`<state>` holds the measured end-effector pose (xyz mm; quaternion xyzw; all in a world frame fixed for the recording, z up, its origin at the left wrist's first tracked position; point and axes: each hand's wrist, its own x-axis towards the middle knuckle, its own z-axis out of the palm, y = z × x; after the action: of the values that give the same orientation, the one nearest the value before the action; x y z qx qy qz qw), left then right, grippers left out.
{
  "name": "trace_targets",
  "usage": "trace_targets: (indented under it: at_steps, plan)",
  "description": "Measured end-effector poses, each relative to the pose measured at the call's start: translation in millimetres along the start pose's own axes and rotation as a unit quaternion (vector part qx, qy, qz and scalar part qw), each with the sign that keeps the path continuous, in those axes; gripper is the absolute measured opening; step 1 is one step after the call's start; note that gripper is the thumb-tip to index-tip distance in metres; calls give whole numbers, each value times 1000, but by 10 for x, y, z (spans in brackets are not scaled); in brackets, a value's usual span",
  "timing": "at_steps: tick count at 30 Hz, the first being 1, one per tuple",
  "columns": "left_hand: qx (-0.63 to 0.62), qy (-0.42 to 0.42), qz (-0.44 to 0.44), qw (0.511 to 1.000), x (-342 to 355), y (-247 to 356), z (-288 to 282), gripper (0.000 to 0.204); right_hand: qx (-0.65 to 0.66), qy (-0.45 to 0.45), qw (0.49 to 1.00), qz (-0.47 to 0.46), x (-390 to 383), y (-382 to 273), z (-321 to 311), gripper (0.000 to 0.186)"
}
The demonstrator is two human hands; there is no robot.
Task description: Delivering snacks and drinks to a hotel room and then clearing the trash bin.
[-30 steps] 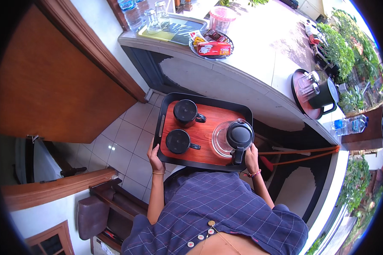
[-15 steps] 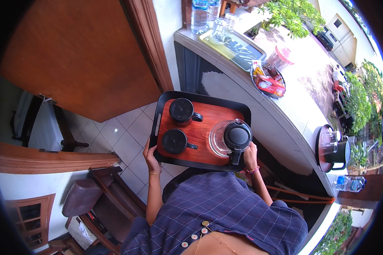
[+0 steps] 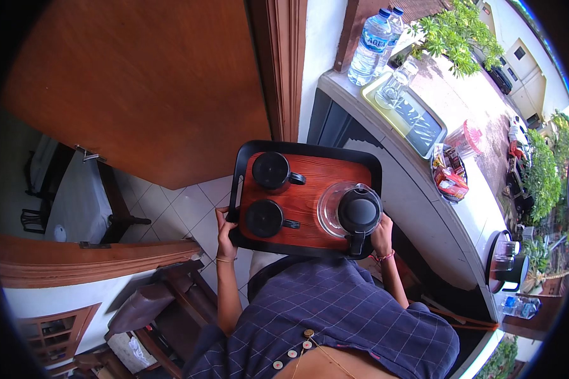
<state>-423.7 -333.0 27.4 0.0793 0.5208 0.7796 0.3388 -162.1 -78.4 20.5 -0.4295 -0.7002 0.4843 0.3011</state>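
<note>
Both my hands carry a black-rimmed tray (image 3: 284, 243) with a red wood-grain base, held in front of my body. My left hand (image 3: 226, 235) grips its left end, fingers partly under the rim. At the right end my right hand (image 3: 382, 236) is closed on the edge, its fingers partly hidden by the tray. Two black mugs stand at the tray's left: a far mug (image 3: 271, 170) and a near mug (image 3: 264, 218), handles pointing right. On the right side stands a clear glass pitcher (image 3: 330, 211) with a black lid (image 3: 359, 210) and handle.
A brown wooden door (image 3: 139, 88) stands open at the left, before a room with a table (image 3: 79, 196). Along the right runs a ledge (image 3: 446, 205) bearing water bottles (image 3: 369, 50), a tray with glasses (image 3: 417, 123) and a snack basket (image 3: 450, 177). A brown chair (image 3: 171, 316) is at lower left.
The doorway and ledge have shifted in view as I turn and move with the tray. The ledge items now appear farther right and lower. My grip and the tray's load look the same.
</note>
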Motion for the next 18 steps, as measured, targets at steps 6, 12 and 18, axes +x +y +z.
trace_targets:
  at_steps: [6, 12, 18]
  plan:
    - [206, -35, 17, 978, 385, 457, -463, 52, -39, -7, 999, 17, 26, -209, 596, 22]
    - [241, -79, 24, 967, 770, 990, -1253, 51, -13, -5, 1000, 26, -107, -551, 1463, 22]
    - [272, -80, 31, 958, 995, 1575, -2094, 33, -22, -8, 999, 28, -355, -882, 2410, 21]
